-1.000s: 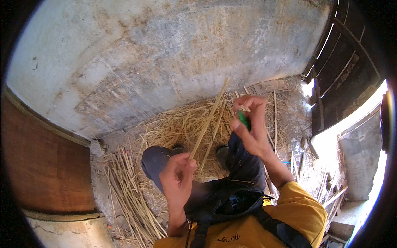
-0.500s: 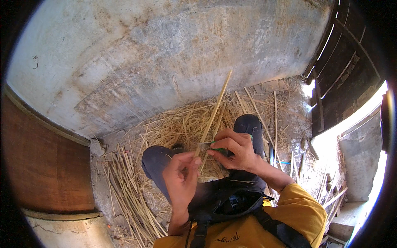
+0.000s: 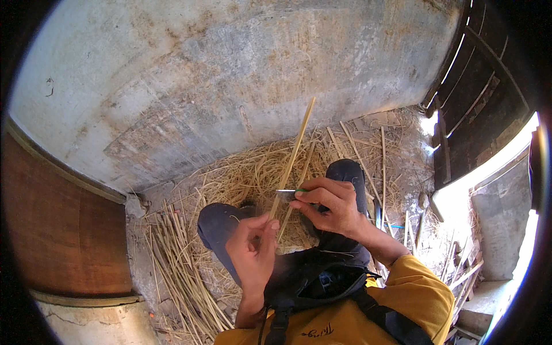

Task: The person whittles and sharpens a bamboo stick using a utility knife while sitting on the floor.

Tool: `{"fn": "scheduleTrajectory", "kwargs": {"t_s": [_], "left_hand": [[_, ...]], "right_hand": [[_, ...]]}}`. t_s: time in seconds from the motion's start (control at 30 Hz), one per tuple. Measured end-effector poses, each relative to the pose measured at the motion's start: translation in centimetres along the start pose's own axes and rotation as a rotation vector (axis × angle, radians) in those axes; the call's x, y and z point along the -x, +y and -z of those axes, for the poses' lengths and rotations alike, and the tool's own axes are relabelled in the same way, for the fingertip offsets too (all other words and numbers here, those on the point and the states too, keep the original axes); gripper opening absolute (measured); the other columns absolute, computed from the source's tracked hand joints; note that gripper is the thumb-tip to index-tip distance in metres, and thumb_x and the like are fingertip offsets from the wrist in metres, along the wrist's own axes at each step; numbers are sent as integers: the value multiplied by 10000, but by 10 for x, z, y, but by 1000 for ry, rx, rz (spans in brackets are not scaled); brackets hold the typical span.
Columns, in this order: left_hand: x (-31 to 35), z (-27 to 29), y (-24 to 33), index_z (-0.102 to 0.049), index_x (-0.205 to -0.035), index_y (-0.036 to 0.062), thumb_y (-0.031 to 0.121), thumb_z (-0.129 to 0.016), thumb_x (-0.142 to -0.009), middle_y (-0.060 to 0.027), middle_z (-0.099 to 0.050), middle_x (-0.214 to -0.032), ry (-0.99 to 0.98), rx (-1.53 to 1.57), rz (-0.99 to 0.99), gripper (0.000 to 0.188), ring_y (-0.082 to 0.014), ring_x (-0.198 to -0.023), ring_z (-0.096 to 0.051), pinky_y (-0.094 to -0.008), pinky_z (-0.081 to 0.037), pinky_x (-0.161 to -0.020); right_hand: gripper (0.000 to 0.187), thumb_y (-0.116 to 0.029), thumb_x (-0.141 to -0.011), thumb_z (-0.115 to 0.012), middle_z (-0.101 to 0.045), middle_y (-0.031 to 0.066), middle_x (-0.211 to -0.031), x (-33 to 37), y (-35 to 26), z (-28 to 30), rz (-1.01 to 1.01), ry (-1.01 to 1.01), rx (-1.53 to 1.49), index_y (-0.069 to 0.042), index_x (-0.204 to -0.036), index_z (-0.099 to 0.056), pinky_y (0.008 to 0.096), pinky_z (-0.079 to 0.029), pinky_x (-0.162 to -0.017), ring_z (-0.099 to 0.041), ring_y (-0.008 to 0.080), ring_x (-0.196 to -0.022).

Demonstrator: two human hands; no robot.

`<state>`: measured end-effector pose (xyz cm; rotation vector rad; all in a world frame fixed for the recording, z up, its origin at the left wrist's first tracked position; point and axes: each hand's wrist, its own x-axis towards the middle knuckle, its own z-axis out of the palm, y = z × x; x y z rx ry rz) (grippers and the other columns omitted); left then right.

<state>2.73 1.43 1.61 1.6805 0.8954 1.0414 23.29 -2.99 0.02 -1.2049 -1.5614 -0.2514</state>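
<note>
My left hand (image 3: 251, 246) pinches the lower end of a thin, pale bamboo strip (image 3: 296, 148) between thumb and fingers. The strip slants up and slightly right, its far end in front of the wall. My right hand (image 3: 332, 207) is closed around a small knife with a green handle, most of which the fingers cover. Its short metal blade (image 3: 285, 191) points left and lies across the strip, just above my left fingertips. Whether the edge touches the strip I cannot tell. Another pale strip (image 3: 309, 163) runs behind the blade, between my knees.
Curly shavings (image 3: 247, 164) cover the floor ahead. A bundle of long strips (image 3: 183, 273) lies to my left, beside a brown wooden panel (image 3: 69, 224). A stained wall (image 3: 259, 75) rises in front. An open black bag (image 3: 328, 286) rests at my lap.
The knife has shifted slightly up along the strip, and more of its blade shows. The strip's far end has swung a little left. My left hand has barely moved.
</note>
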Motion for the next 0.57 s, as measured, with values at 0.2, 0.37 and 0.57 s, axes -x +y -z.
{"fn": "scheduleTrajectory", "kwargs": {"t_s": [0.2,0.37,0.57], "left_hand": [[2,0,-4,-720,-1044,-33,37,-773,-944,-71,-739,-842,17,17,5,133,-60,-676,-643,-205,-462,-537],[0,-1,-7,-689,-1044,-8,60,-760,-965,-56,-719,-838,15,8,-44,126,-59,-615,-605,-212,-456,-503],[4,-1,-7,-725,-1074,-4,43,-782,-937,-70,-748,-865,20,-39,4,156,-73,-719,-657,-225,-482,-589]], "right_hand": [[259,-90,-774,-901,-727,77,-900,-1,2,1,-25,32,25,-83,-914,-684,326,-523,-484,-710,220,-646],[234,-97,-788,-894,-732,81,-903,3,-4,-2,-21,2,-41,-90,-893,-685,341,-528,-479,-705,221,-633],[234,-108,-791,-896,-739,85,-933,3,-3,3,-40,-7,19,-92,-899,-689,322,-545,-499,-732,228,-673]]}}
